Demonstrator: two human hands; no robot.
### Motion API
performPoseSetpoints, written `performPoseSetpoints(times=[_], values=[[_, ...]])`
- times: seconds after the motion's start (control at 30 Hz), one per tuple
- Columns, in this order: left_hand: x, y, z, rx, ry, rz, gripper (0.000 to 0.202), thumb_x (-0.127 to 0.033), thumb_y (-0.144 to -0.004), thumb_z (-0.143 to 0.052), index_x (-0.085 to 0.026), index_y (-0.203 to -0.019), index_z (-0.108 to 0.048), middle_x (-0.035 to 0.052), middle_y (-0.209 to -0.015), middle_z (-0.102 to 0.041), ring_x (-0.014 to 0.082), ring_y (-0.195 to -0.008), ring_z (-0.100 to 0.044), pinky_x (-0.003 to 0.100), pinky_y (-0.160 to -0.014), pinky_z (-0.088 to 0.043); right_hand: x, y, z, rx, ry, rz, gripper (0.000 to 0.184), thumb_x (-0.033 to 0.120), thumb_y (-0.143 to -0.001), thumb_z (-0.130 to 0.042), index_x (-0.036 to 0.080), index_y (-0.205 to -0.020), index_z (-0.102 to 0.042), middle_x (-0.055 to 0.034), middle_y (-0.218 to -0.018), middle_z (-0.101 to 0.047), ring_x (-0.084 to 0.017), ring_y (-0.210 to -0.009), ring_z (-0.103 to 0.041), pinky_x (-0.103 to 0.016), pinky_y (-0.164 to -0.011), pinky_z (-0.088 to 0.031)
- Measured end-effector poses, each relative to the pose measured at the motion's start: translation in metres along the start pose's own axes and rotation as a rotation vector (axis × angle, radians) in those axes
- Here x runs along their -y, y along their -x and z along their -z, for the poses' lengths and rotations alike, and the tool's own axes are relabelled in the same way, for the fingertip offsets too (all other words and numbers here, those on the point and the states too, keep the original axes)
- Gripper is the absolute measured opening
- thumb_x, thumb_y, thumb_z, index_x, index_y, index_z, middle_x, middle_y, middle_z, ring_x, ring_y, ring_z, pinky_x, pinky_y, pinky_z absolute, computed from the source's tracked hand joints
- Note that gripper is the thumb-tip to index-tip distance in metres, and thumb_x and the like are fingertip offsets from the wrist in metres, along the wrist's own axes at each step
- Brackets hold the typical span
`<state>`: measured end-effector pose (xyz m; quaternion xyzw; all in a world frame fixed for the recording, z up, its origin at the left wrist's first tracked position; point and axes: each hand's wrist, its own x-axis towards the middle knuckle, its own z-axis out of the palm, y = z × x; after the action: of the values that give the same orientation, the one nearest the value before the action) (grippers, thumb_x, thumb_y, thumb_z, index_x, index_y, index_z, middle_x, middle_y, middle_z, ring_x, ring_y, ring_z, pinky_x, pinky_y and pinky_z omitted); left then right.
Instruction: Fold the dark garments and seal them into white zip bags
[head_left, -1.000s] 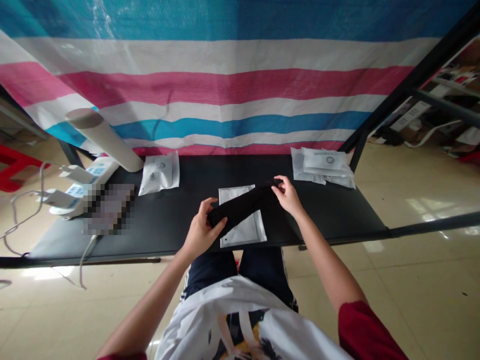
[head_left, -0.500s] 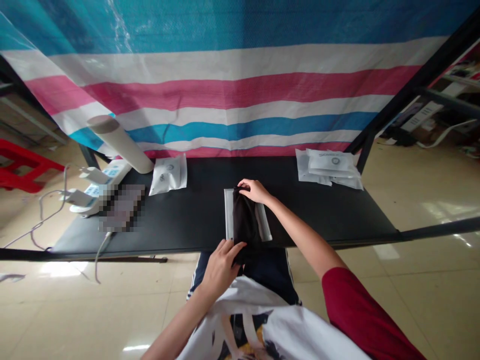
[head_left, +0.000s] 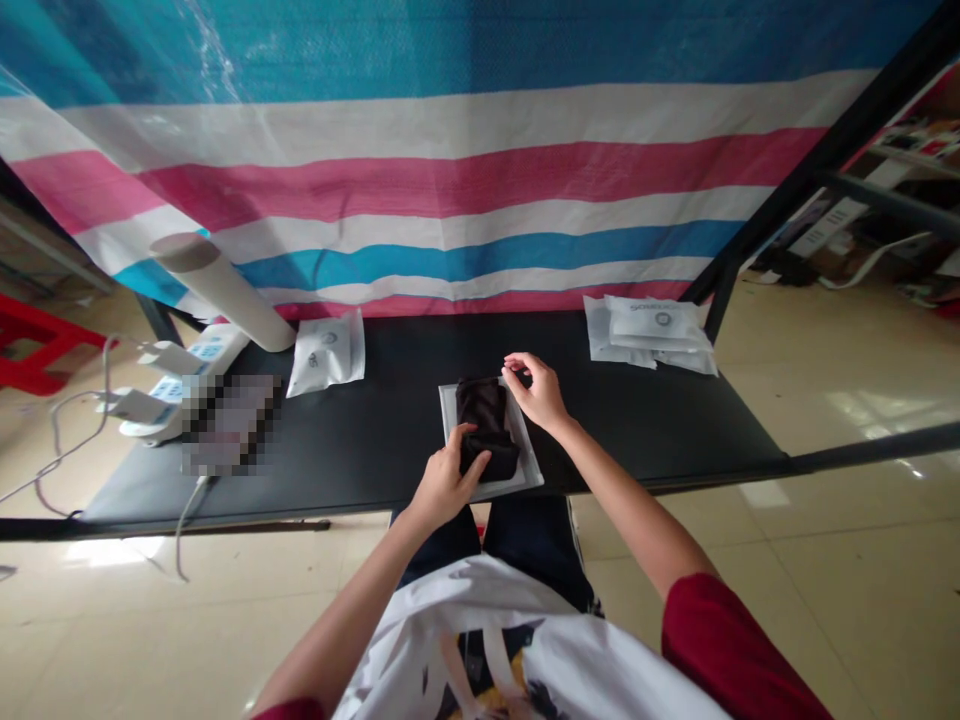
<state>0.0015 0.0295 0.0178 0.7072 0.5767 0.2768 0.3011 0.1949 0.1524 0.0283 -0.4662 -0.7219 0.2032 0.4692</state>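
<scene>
A folded black cloth point(head_left: 486, 425) lies on a clear plastic bag point(head_left: 525, 475) at the front middle of the black table point(head_left: 660, 430). My left hand point(head_left: 445, 483) grips the near end of the cloth, thumb on top. My right hand point(head_left: 534, 392) is at the cloth's far right corner, fingers curled in a pinch just beside it; I cannot make out whether it holds the fabric.
A stack of white packets point(head_left: 651, 333) lies at the back right. One white packet point(head_left: 325, 352) and a leaning cardboard tube point(head_left: 217, 288) are at the back left, with a white power strip and cables point(head_left: 161, 385) and a blurred patch beside them. A striped tarp hangs behind.
The long black cloth, first stretched between both hands, was turned lengthwise and folded shorter onto the plastic bag. My left hand moved forward onto the table with the near end.
</scene>
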Motion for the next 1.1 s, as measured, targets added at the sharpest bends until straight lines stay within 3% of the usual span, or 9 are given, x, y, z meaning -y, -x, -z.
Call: performPoseSetpoints(times=[0.1, 0.2, 0.3, 0.43, 0.53, 0.67, 0.8, 0.93, 1.1], values=[[0.002, -0.019, -0.005, -0.05, 0.006, 0.109, 0.045, -0.048, -0.093, -0.048, -0.019, -0.127, -0.044, -0.0071, -0.055, -0.048, 0.0173, -0.048, -0.055, 0.026, -0.055, -0.038, 0.022, 0.03, 0.015, -0.01, 0.016, 0.071, 0.015, 0.029, -0.093, -0.053, 0.024, -0.1, -0.064, -0.007, -0.095, -0.07, -0.022, -0.092, -0.065, -0.037, -0.087, -0.05], [0.008, -0.036, -0.006, -0.042, 0.003, 0.142, 0.044, -0.045, -0.089, -0.053, -0.019, -0.124, -0.045, -0.0051, -0.059, -0.051, 0.0183, -0.053, -0.057, 0.026, -0.056, -0.038, 0.037, 0.06, 0.018, 0.23, 0.079, 0.228, 0.018, 0.029, -0.089, -0.059, 0.026, -0.105, -0.067, -0.0076, -0.103, -0.072, -0.025, -0.102, -0.065, -0.042, -0.094, -0.048], [0.016, -0.048, -0.005, -0.037, 0.045, 0.146, 0.04, -0.038, -0.086, -0.056, -0.019, -0.119, -0.048, -0.0026, -0.065, -0.056, 0.0182, -0.058, -0.059, 0.027, -0.058, -0.041, 0.037, 0.08, 0.009, 0.431, 0.149, 0.306, 0.038, 0.033, -0.083, -0.067, 0.026, -0.12, -0.064, -0.0103, -0.124, -0.067, -0.03, -0.12, -0.059, -0.048, -0.103, -0.044], [0.02, -0.05, 0.002, -0.001, 0.232, 0.205, 0.041, -0.042, -0.086, -0.056, -0.019, -0.119, -0.047, -0.0072, -0.057, -0.05, 0.0143, -0.049, -0.052, 0.025, -0.053, -0.039, 0.027, 0.086, -0.004, 0.465, 0.187, 0.263, 0.051, 0.029, -0.081, -0.071, 0.023, -0.13, -0.059, -0.0134, -0.131, -0.063, -0.031, -0.124, -0.058, -0.048, -0.106, -0.042], [0.018, -0.042, 0.01, 0.018, 0.314, 0.225, 0.046, -0.051, -0.091, -0.05, -0.019, -0.123, -0.044, -0.0074, -0.059, -0.05, 0.0125, -0.048, -0.05, 0.024, -0.051, -0.039, 0.026, 0.077, -0.006, 0.504, 0.21, 0.3, 0.042, 0.019, -0.083, -0.065, 0.02, -0.125, -0.061, -0.014, -0.122, -0.067, -0.03, -0.117, -0.061, -0.048, -0.103, -0.043], [0.02, -0.029, 0.015, -0.065, 0.365, 0.218, 0.049, -0.057, -0.093, -0.045, -0.02, -0.125, -0.042, 0.0024, -0.089, -0.062, 0.0138, -0.065, -0.059, 0.026, -0.058, -0.048, 0.034, 0.046, -0.006, 0.544, 0.31, 0.273, 0.034, 0.023, -0.082, -0.062, 0.017, -0.116, -0.065, -0.0132, -0.102, -0.073, -0.03, -0.097, -0.066, -0.045, -0.096, -0.043], [0.028, -0.022, 0.011, -0.107, 0.469, 0.237, 0.053, -0.059, -0.094, -0.042, -0.019, -0.129, -0.038, 0.0074, -0.105, -0.057, 0.0157, -0.079, -0.061, 0.028, -0.062, -0.054, 0.031, -0.001, -0.019, 0.572, 0.325, 0.029, 0.033, 0.033, -0.086, -0.059, 0.021, -0.117, -0.064, -0.0075, -0.093, -0.074, -0.027, -0.086, -0.069, -0.035, -0.081, -0.047], [0.03, -0.018, 0.007, -0.157, 0.4, 0.217, 0.052, -0.056, -0.094, -0.044, -0.019, -0.13, -0.036, 0.0073, -0.107, -0.054, 0.0155, -0.084, -0.06, 0.028, -0.067, -0.053, 0.011, -0.037, -0.035, 0.619, 0.318, -0.199, 0.033, 0.039, -0.082, -0.066, 0.021, -0.109, -0.066, -0.0099, -0.11, -0.072, -0.026, -0.099, -0.068, -0.032, -0.081, -0.048], [0.023, -0.013, 0.006, -0.166, 0.267, 0.194, 0.049, -0.052, -0.095, -0.045, -0.018, -0.129, -0.036, 0.0055, -0.102, -0.056, 0.0156, -0.081, -0.061, 0.031, -0.071, -0.052, -0.011, -0.053, -0.031, 0.819, 0.144, -0.302, 0.026, 0.031, -0.074, -0.074, 0.019, -0.097, -0.07, -0.0076, -0.1, -0.075, -0.022, -0.088, -0.069, -0.028, -0.073, -0.051]])
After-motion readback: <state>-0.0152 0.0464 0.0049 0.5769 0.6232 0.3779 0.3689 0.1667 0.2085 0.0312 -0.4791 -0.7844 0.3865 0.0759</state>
